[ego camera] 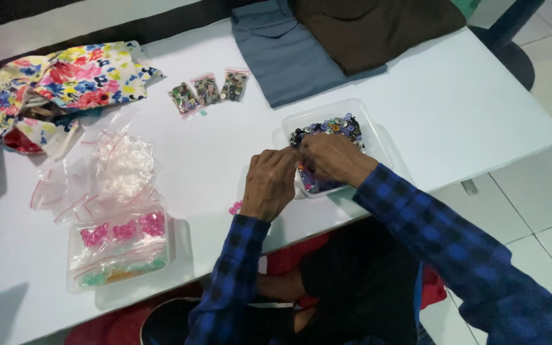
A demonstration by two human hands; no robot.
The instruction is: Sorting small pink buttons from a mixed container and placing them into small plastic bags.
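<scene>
Overhead view of a white worktop (455, 108) with both hands meeting at a clear plastic tray of mixed buttons (335, 128). Along the far edge lie a folded blue-grey cloth (282, 54) and a folded brown cloth (372, 29); the blue-grey one comes close to the tray's far rim. Three small filled zip bags (209, 91) lie in a row left of the cloth. At the far left corner rests a floral fabric bag (65, 80), with a loose heap of empty clear zip bags (113, 169) before it. A second clear tray (119, 255) at the near left edge holds bags of pink and green pieces. A small pink piece (235, 207) lies just beside the left hand (268, 185). Bare worktop lies open between the two trays and to the right of the button tray, up to the right edge.

The left hand and right hand (332, 156) touch at the fingertips above the tray's near left part. The fingers of both are pinched together on something too small to identify. The buttons are many-coloured, mostly dark, blue and purple.
</scene>
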